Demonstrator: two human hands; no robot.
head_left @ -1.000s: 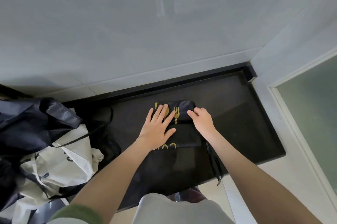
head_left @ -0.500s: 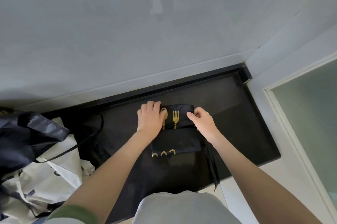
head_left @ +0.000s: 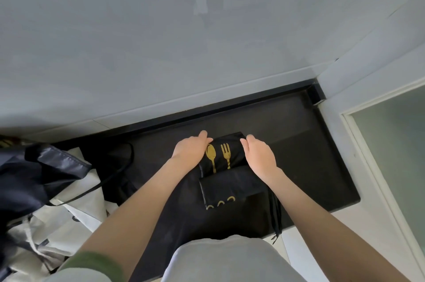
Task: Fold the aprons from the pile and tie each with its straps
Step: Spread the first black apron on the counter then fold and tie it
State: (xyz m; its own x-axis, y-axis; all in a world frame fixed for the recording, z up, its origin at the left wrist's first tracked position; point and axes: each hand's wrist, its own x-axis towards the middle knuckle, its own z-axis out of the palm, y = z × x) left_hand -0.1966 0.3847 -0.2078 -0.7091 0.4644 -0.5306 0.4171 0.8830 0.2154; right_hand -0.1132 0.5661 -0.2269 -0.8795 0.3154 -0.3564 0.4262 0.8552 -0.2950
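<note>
The apron (head_left: 230, 180) lies folded on the counter (head_left: 310, 143), beside the pile (head_left: 46, 189). The right hand (head_left: 259, 157) curls over its right edge. The left hand (head_left: 190, 150) sits against the left edge, fingers hidden, so I cannot tell its grip. The cloth looks thin, limp and slick, likely to slide open, so hold it at the folded edges. The straps (head_left: 276, 212) trail off the front.

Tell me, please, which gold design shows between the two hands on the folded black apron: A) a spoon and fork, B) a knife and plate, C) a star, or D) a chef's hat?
A: a gold spoon and a gold fork are printed on the folded black apron, between the left hand and the right hand.
</note>
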